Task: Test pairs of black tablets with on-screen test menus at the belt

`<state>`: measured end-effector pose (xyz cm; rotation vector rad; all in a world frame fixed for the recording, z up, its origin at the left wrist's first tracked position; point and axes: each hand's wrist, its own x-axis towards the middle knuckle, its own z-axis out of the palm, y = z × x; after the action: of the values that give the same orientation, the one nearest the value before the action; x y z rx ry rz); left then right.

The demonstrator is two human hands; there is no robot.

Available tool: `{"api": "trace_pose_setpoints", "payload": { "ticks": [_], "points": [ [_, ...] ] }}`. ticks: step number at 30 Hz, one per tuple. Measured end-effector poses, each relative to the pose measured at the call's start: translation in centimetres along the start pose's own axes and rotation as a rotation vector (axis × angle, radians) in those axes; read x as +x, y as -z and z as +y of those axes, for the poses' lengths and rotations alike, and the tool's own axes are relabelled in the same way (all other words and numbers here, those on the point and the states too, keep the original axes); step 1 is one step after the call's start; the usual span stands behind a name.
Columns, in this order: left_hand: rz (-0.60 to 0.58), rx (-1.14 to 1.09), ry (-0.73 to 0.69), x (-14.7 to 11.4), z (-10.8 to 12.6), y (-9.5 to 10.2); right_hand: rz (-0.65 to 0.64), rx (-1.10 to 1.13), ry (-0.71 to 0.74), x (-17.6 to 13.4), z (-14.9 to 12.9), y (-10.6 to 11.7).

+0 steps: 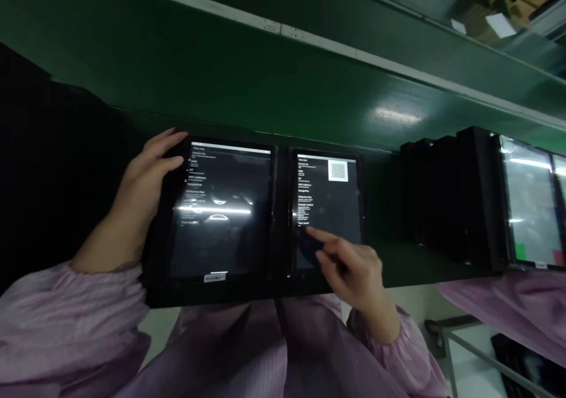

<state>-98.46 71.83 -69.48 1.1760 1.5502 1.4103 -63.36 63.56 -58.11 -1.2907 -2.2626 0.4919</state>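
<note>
Side by side lie two black tablets with white text on dark screens. The left tablet (225, 239) tilts toward me, bright light streaks reflecting across its screen and a small label at its lower edge. My left hand (148, 171) grips its upper left edge, with the thumb on the near side and the fingers reaching behind. A QR code fills the upper right of the right tablet's screen (338, 209). Over its lower part my right hand (354, 265) points with the index finger stretched out, near the last lines of text; no held object shows. Whether the fingertip touches the glass, I cannot tell.
Several dark tablets (480, 197) stand in a row at the right, one with a bright screen (530, 203) facing out. Beyond the green work surface (221, 73) runs a pale metal rail (318, 38). A co-worker's pink sleeve (508, 303) shows at the right edge.
</note>
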Motion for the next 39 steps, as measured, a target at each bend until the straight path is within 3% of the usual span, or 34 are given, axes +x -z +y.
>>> {"api": "trace_pose_setpoints", "payload": {
  "ticks": [2,6,12,15,21,26,32,39],
  "points": [
    [0.016,-0.021,0.033,0.3,-0.2,0.1,-0.116,0.022,0.098,0.4,-0.6,-0.9],
    [0.043,-0.078,0.115,0.3,0.0,0.0,-0.147,-0.056,0.069,0.7,-0.1,-1.3],
    [0.026,-0.038,0.085,-0.1,0.7,-0.2,0.145,-0.241,-0.072,0.5,1.1,0.8],
    [-0.017,-0.015,0.058,0.1,0.2,0.0,0.187,-0.254,-0.085,0.5,1.3,0.8],
    [0.005,0.01,0.026,0.2,-0.9,0.0,0.153,-0.219,-0.105,0.4,1.7,0.2],
    [-0.091,0.168,0.044,-0.2,0.0,-0.2,0.147,-0.159,-0.168,1.7,1.9,0.6],
    [-0.008,0.001,0.101,-0.2,0.6,-0.2,-0.001,-0.135,-0.181,4.5,2.8,0.5],
    [0.036,-0.007,0.117,0.2,1.0,-0.2,0.009,-0.167,-0.149,6.4,4.3,-0.1]
  ]
}}
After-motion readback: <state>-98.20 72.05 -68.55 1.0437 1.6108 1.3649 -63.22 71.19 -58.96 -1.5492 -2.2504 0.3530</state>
